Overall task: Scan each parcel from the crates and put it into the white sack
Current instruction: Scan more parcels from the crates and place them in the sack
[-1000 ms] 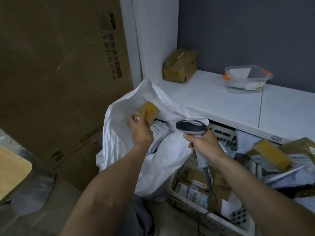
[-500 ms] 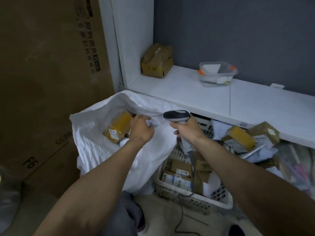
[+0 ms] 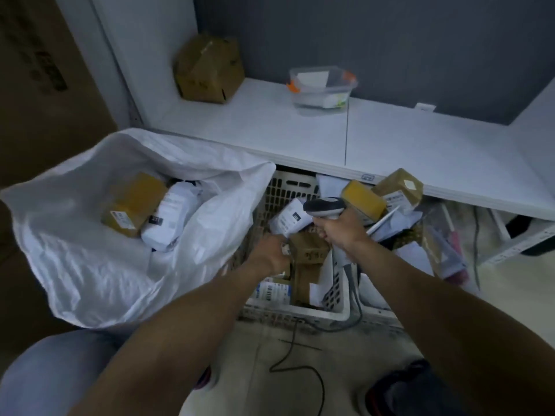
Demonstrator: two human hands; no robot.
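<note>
A white sack (image 3: 90, 265) gapes at the left of the frame, with a yellow-taped box (image 3: 132, 205) and a white mailer (image 3: 171, 217) lying inside it. At centre, the person's left hand (image 3: 270, 255) reaches into a white plastic crate (image 3: 288, 187) and meets a small brown parcel (image 3: 309, 250). Blur hides its fingers, so whether they grip the parcel cannot be told. Just to the right, the right hand (image 3: 339, 232) wraps its fingers round the handle of a corded scanner (image 3: 324, 207), whose head is poised above the crate. A heap of further parcels (image 3: 363, 201) sits at centre right, under the edge of a white desk (image 3: 390, 139). The step in hand appears to be picking the next parcel. Its label must then be turned to the scanner before it goes left into the sack.
</note>
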